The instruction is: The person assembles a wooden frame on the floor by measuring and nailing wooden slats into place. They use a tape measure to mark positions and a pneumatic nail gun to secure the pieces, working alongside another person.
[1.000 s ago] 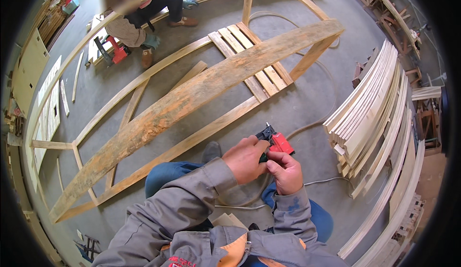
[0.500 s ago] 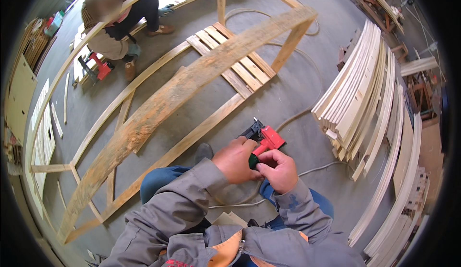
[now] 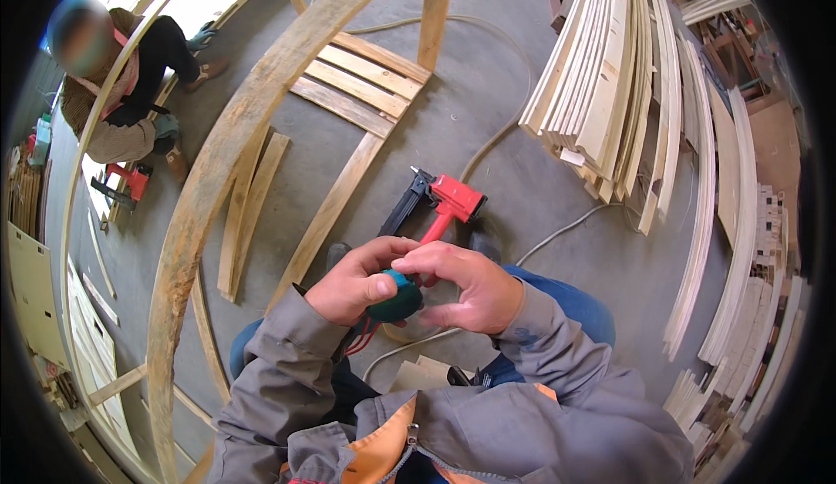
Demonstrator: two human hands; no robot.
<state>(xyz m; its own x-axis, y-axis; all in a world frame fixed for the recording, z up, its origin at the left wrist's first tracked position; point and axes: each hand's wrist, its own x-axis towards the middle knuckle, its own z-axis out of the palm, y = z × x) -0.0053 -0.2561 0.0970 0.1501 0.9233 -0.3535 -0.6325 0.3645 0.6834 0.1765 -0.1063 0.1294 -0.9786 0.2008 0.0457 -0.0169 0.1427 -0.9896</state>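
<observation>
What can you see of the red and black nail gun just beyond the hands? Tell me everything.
The nail gun has a smooth red body with a dark end, a red handle, a long black bar and a metallic-looking tip pointing up-left in the picture. Its handle runs down behind the right hand, which hides the lower end; whether anything grips it cannot be told.

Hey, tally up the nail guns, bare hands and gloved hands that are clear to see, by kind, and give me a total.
Nail guns: 2
Bare hands: 2
Co-worker's gloved hands: 2
Total: 6
</observation>
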